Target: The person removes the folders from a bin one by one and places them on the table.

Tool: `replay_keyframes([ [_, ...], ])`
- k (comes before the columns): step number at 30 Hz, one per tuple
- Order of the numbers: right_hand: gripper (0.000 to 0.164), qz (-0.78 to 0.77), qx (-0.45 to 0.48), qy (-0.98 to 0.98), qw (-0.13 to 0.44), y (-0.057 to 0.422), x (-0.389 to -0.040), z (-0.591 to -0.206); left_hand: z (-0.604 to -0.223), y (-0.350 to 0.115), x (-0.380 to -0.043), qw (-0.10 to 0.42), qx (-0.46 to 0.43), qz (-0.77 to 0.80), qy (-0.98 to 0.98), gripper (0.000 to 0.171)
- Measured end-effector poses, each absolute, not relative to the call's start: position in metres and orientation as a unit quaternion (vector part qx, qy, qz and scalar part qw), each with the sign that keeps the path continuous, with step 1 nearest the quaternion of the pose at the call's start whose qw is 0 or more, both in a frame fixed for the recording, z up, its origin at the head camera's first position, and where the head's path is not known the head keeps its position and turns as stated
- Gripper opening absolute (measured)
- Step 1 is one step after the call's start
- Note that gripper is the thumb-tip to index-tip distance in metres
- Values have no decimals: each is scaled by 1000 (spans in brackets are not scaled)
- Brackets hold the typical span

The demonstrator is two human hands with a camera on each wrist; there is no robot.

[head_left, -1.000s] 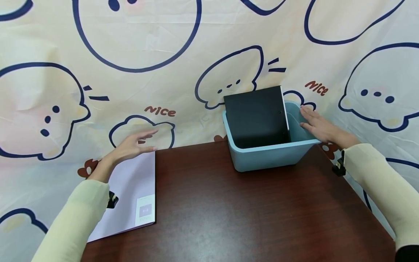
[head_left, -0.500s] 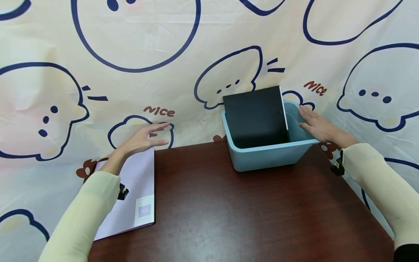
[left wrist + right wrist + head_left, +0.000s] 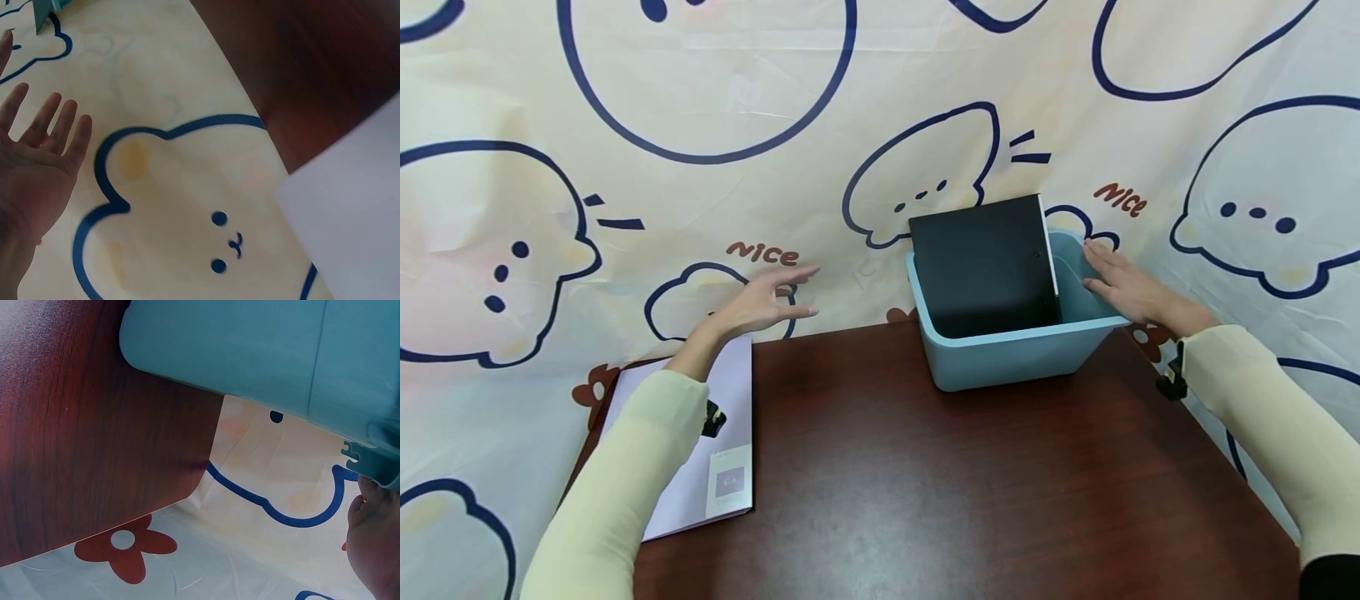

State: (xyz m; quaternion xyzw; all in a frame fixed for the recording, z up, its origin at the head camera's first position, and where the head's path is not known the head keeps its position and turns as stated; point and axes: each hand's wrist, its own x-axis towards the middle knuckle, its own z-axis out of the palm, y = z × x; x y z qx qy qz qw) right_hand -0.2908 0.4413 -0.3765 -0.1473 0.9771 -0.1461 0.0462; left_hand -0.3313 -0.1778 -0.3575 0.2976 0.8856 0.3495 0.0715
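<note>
Compared with half a second ago, the left hand (image 3: 756, 304) has moved to the right and slightly away from the person, while the right hand (image 3: 1123, 283) looks unmoved. Behind and beyond both hands hangs a large cream cloth (image 3: 760, 83) printed with navy cartoon outlines and the word "nice" in red-brown. Nearer the person than the hands, and spreading between them, is a dark reddish-brown wooden bench (image 3: 880, 483). On it, beside the right hand and well apart from the left, stands an upright pale blue bin (image 3: 1022, 360). Below the left hand, partly covered by that arm's pale sleeve (image 3: 640, 467), lies a flat lilac book-like item (image 3: 730, 392). Between the hands, closer to the right one, a black flat item (image 3: 981, 271) with a white edge stands tilted inside the bin, rising above its rim. The hands are far apart. The left is raised in the air, holding nothing, fingers extended and thumb spread. The right rests on the bin's right end, fingers straight along it; how firmly it presses cannot be told. Smallest is a pale label (image 3: 728, 479) on the lilac item's corner, nearer the person than the left hand.
</note>
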Motion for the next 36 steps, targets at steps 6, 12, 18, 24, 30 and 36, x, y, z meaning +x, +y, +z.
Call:
replay_keyframes([
  [6,74,-142,-145,978,45,443,-292,-379,-352,-159,-333,83,297,360,881,75],
  [12,74,-138,-144,979,46,444,-292,-382,-349,-142,-336,95,285,368,880,76],
  [18,75,-141,-142,978,48,444,-290,-381,-345,-124,-341,92,294,380,872,74],
  [24,73,-148,-143,977,46,444,-291,-380,-343,-106,-348,89,298,375,873,73],
  [30,73,-151,-142,977,45,444,-291,-379,-342,-87,-358,81,298,378,873,76],
  [36,73,-149,-142,978,42,443,-292,-378,-344,-71,-366,86,299,403,861,76],
])
